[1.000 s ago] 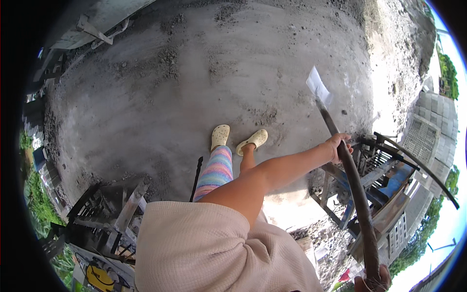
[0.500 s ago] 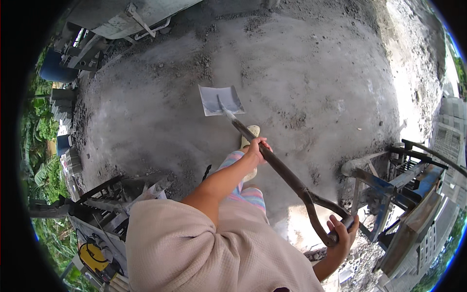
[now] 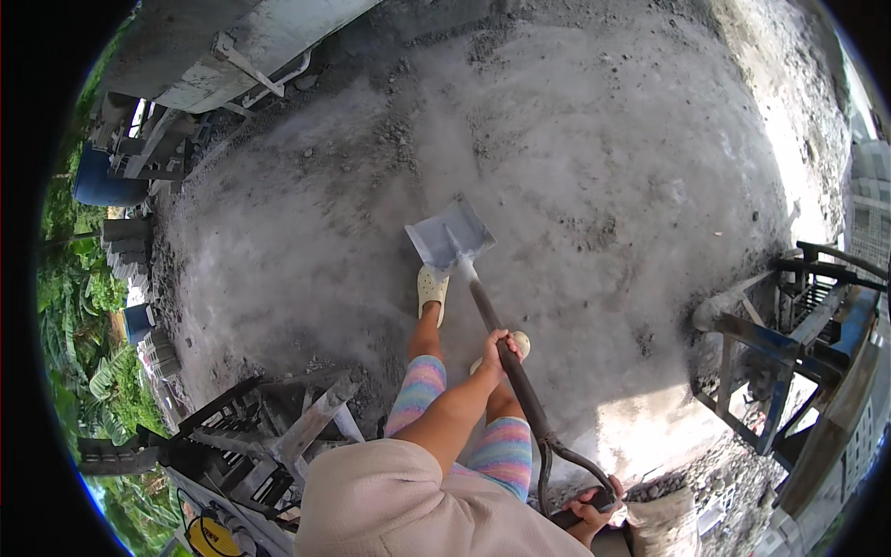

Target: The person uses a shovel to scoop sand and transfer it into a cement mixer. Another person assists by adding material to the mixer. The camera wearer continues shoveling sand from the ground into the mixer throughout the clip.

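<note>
From the head view, a blue barrel (image 3: 100, 178) stands far left; its contents cannot be seen. The shovel (image 3: 483, 306) has a grey, dusty, bare blade over the concrete ground (image 3: 603, 167), beside a cream shoe (image 3: 432, 288). The left hand (image 3: 497, 351) wraps the dark shaft; the right hand (image 3: 594, 509) grips the D-handle, near right.

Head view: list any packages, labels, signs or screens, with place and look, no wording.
Yellow round label, bottom left by the dark metal frames: black marks, too small to make out.
Grey sack, bottom right beside the right hand: open top, filled with gravel.
No screens or signs.
</note>
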A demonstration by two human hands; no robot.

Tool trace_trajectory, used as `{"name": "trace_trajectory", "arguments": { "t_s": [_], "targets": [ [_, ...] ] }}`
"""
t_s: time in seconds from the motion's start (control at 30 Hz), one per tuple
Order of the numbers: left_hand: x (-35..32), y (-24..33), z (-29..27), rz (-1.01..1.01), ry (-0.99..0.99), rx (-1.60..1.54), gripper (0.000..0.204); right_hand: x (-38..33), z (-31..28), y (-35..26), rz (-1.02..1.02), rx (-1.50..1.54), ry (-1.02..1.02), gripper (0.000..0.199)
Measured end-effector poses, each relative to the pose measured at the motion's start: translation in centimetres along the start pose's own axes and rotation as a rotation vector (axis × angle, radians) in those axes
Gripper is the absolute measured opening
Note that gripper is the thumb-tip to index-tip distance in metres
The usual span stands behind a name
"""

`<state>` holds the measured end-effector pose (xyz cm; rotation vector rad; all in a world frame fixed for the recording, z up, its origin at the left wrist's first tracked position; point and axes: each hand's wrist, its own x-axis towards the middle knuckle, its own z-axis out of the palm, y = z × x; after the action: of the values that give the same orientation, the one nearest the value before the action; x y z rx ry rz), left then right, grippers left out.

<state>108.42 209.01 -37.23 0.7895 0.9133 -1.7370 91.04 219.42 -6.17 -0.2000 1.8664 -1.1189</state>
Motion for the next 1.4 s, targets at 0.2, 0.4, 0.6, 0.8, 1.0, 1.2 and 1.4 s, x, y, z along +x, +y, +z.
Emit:
{"name": "trace_trajectory", "arguments": {
  "t_s": [0.2,0.4,0.6,0.8,1.0,1.2,1.4],
  "targets": [
    [2.5,8.7,2.1,-0.02,0.001,0.047,0.014,0.6,8.3,1.4,0.085,0.197,0.062,0.07],
    [6.3,28.7,10.6,-0.004,0.198,0.35,0.027,0.2,26.9,5.2,0.15,0.3,0.035,0.064],
    [4.8,43.4,20.1,0.214,0.37,0.943,0.053,6.6,46.1,6.2,0.153,0.377,-0.06,0.06],
    [-0.5,48.9,13.0,0.197,0.469,0.927,0.044,10.0,56.1,12.8,0.14,0.453,-0.053,0.057],
    [-3.1,47.6,3.8,0.084,0.621,0.826,0.029,15.2,54.7,24.1,0.534,0.258,0.19,0.009],
    [0.1,43.0,3.2,0.018,0.565,0.855,0.024,22.2,51.8,32.1,0.64,0.206,0.196,0.008],
    [3.1,44.8,5.3,0.05,0.53,0.936,0.026,25.2,47.9,31.2,0.649,0.198,0.038,0.007]
  ]
}}
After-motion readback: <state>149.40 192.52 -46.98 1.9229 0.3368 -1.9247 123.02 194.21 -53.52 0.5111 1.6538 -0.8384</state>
